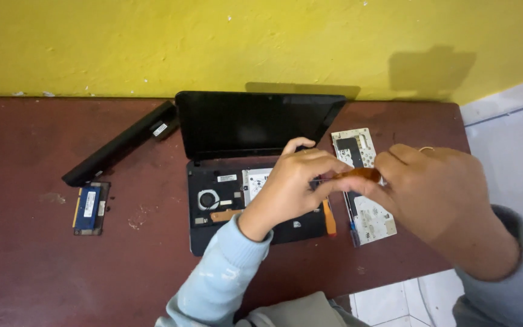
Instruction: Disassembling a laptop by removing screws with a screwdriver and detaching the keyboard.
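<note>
Leftmost, blue memory module [88, 208] flat on brown table [25, 272], below long black battery [119, 151]. Centrally, opened laptop [225, 206], innards bared, screen upright. Above it, left hand [289, 188], fingers curled, fingertips pinching orange-brown tool [358, 174] against right hand [431, 194], fingers likewise pinched on it. Beneath, white keyboard plate [367, 215].

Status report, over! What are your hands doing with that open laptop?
Left hand and right hand together pinching an orange tool above the opened laptop. Keyboard panel lies to the right. Battery and memory stick lie apart, left.
</note>
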